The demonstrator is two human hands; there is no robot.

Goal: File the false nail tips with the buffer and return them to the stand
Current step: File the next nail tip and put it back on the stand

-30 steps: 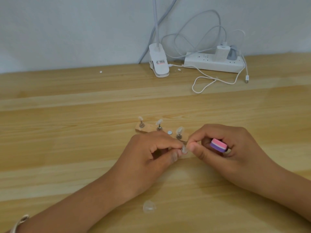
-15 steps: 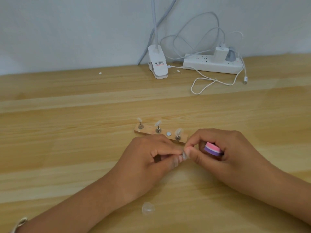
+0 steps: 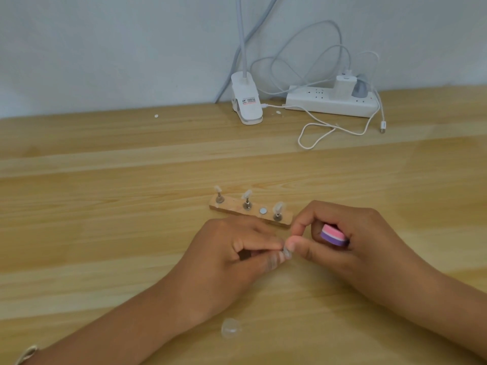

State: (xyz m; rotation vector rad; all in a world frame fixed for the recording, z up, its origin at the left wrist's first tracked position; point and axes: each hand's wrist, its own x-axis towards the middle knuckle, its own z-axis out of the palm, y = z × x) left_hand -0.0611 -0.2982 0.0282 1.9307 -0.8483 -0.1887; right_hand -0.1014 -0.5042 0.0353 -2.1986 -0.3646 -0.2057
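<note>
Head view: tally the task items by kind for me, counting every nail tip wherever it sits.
Nail tips on stand pegs: 3
Nail tip pinched between left hand and right hand: 1
Loose nail tip on table: 1
Buffer in right hand: 1
Stand: 1
Total: 7

Draws the left hand (image 3: 232,255) and the right hand (image 3: 358,243) back from the stand (image 3: 233,208) toward the body, bringing the nail tip (image 3: 286,252) pinched between them clear of it over the tabletop (image 3: 105,233); uncovers the stand's near right end, hidden a second ago; carries the buffer (image 3: 333,235), tucked in the right hand, slightly leftward and nearer.
</note>
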